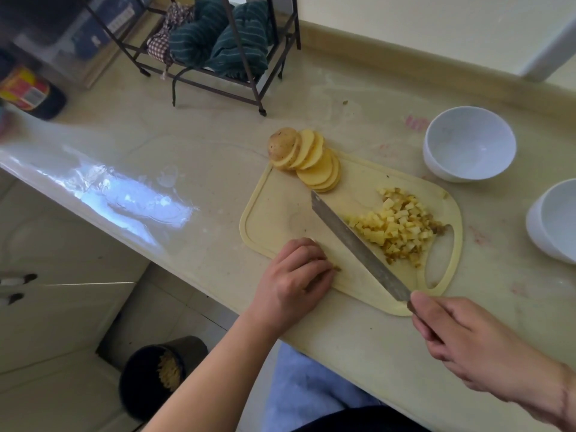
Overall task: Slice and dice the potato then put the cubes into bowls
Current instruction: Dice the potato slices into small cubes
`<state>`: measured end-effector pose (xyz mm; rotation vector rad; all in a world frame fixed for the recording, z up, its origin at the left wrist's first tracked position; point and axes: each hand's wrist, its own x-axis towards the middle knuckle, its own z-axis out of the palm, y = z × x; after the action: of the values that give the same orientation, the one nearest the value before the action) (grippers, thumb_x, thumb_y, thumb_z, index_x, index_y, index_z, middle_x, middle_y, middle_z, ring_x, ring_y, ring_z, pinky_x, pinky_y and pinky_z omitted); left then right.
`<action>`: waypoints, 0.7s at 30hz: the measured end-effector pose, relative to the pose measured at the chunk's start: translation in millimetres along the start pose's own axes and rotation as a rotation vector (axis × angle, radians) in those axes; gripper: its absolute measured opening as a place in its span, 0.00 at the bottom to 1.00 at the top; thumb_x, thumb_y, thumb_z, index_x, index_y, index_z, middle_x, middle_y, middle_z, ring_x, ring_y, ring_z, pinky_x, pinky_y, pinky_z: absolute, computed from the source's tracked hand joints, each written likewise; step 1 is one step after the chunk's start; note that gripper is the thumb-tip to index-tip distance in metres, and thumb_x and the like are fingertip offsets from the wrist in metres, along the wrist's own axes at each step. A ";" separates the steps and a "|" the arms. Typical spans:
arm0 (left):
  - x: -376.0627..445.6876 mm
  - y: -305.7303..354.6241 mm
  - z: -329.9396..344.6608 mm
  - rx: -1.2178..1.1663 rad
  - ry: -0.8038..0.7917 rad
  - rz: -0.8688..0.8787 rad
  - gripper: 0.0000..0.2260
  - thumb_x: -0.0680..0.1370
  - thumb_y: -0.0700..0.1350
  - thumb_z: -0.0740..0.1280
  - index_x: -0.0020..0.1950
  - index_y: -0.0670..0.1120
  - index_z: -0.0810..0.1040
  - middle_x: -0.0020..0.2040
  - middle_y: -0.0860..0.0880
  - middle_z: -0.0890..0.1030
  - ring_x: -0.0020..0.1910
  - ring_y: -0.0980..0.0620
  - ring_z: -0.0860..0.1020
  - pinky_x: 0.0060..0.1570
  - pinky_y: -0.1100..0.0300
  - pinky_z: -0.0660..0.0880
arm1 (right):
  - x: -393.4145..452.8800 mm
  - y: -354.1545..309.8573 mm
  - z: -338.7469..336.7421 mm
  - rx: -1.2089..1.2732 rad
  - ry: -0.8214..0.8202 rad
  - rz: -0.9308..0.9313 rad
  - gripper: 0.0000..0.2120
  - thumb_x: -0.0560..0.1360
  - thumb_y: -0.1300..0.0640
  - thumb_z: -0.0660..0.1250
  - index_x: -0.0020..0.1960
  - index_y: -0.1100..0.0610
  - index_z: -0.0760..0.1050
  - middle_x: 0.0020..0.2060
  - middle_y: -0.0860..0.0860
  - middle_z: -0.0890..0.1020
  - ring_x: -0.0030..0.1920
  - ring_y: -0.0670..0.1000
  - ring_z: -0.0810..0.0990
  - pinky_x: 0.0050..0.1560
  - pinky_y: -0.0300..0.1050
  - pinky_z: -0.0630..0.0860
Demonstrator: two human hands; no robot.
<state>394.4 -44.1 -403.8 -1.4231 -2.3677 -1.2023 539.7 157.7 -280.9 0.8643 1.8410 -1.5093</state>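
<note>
A pale yellow cutting board [274, 213] lies on the counter. A fan of round potato slices [307, 159] leans over its far left corner. A heap of small potato cubes [397, 227] sits on its right half, by the handle hole. My right hand [461, 341] grips the handle of a long knife [358, 244], whose blade lies slanted across the board just left of the cubes. My left hand [296, 275] rests with curled fingers on the board's near edge, over a few small potato scraps. Two empty white bowls [469, 145] [554, 219] stand to the right.
A dark wire rack [215, 79] with green striped cloths stands at the back of the counter. A dark jar [31, 92] with a red and yellow label is at the far left. Below the counter edge is a black bin [159, 375].
</note>
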 end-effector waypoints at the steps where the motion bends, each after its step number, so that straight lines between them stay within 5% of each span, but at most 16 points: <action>1: -2.3 0.0 -1.6 -0.003 0.009 0.010 0.03 0.75 0.35 0.76 0.45 0.36 0.85 0.45 0.41 0.82 0.50 0.41 0.81 0.54 0.52 0.79 | -1.9 -0.5 1.8 0.002 -0.007 -0.014 0.25 0.75 0.37 0.55 0.36 0.60 0.65 0.26 0.51 0.60 0.23 0.48 0.55 0.20 0.35 0.55; 7: -6.8 1.1 -4.6 0.020 0.015 0.019 0.03 0.75 0.34 0.76 0.45 0.35 0.84 0.45 0.40 0.82 0.50 0.39 0.81 0.51 0.50 0.79 | -10.6 -2.3 9.4 -0.023 -0.052 -0.073 0.28 0.72 0.37 0.55 0.37 0.65 0.63 0.25 0.50 0.62 0.22 0.45 0.58 0.21 0.31 0.57; 15: -5.3 0.7 -3.5 0.015 -0.009 -0.016 0.02 0.75 0.34 0.76 0.46 0.36 0.84 0.47 0.41 0.83 0.50 0.39 0.81 0.50 0.49 0.79 | -13.6 0.4 12.6 -0.037 -0.054 -0.050 0.24 0.71 0.38 0.56 0.34 0.59 0.65 0.22 0.47 0.63 0.20 0.42 0.59 0.21 0.30 0.58; 21: -5.5 -0.5 -3.0 0.021 -0.016 -0.017 0.02 0.75 0.34 0.76 0.47 0.36 0.85 0.48 0.41 0.84 0.51 0.39 0.82 0.50 0.50 0.79 | -15.7 9.5 12.5 -0.078 0.010 -0.056 0.31 0.64 0.25 0.57 0.30 0.54 0.65 0.20 0.47 0.65 0.21 0.42 0.61 0.22 0.31 0.60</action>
<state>396.3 -50.0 -404.6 -1.4147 -2.4009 -1.1700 557.4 145.0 -276.4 0.7912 1.9331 -1.4588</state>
